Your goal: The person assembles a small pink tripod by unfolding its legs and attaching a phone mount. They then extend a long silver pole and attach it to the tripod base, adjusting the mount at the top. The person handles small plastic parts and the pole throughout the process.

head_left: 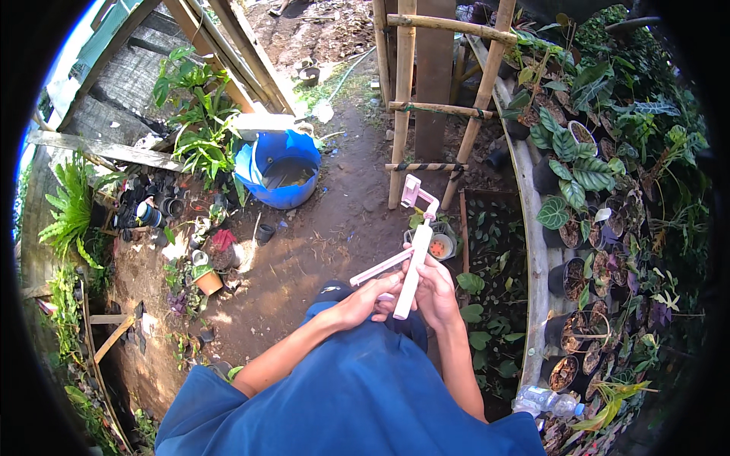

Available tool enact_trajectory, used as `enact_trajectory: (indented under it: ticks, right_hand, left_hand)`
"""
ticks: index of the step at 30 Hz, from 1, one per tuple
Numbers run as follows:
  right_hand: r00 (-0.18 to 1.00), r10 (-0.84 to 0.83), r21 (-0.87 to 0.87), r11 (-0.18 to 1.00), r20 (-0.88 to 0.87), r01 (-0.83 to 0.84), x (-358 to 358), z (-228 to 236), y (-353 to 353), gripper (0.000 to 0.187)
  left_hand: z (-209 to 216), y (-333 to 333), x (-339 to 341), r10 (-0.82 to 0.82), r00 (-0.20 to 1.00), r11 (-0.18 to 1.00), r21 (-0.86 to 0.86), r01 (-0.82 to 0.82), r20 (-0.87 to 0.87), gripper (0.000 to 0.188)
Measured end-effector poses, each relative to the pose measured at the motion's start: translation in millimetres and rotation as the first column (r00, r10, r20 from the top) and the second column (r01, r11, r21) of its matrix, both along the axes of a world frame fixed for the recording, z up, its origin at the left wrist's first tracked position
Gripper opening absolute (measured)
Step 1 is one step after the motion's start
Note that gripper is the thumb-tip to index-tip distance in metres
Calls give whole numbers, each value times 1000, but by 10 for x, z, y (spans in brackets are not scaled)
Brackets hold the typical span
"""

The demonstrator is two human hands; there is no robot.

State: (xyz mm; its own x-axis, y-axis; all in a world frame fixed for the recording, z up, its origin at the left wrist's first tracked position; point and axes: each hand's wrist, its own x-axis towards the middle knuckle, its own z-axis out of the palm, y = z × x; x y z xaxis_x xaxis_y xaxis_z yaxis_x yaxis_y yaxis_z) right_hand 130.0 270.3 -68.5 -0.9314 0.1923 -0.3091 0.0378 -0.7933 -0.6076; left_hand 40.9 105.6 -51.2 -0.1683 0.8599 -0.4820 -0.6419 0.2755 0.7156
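Observation:
A pink and white selfie stick [411,281] is held upright in front of my body, with its phone clamp [411,193] at the far end. One leg [379,269] is swung out from the handle toward the left. My right hand [437,295] is closed round the handle from the right side. Fingers of my left hand [368,302] are bent in at the lower handle, just under the swung-out leg. Part of the left fingertips is hidden behind the stick.
Ahead on the dirt path stands a broken blue tub [283,199]. A bamboo ladder [407,114] leans beyond the stick, and a white bucket [442,245] sits behind it. Potted plants line the wooden ledge [536,281] at right, near a plastic bottle [549,400]. An orange pot [208,283] lies left.

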Motion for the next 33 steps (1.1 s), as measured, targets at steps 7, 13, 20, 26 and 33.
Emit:
enact_trajectory:
  ticks: [7, 13, 20, 26, 33]
  right_hand:
    - [990, -93, 170, 983, 105, 74, -186, 48, -72, 44]
    - [981, -150, 189, 974, 120, 126, -260, 141, -153, 45]
    - [967, -213, 279, 945, 140, 168, -352, 226, -264, 58]
    - [961, -246, 382, 906, 123, 183, -449, 318, -296, 65]
    - [975, -201, 370, 916, 91, 154, -549, 385, -277, 67]
  left_hand:
    - [48, -110, -57, 55, 976, 994, 80, -73, 212, 57]
    - [-36, -137, -132, 74, 921, 981, 136, -135, 383, 55]
    - [-139, -199, -167, -11, 878, 961, 247, -123, 479, 61]
    - [-135, -185, -187, 59, 854, 947, 241, -211, 517, 57]
    - [-4, -180, -220, 73, 870, 938, 264, -227, 488, 55]
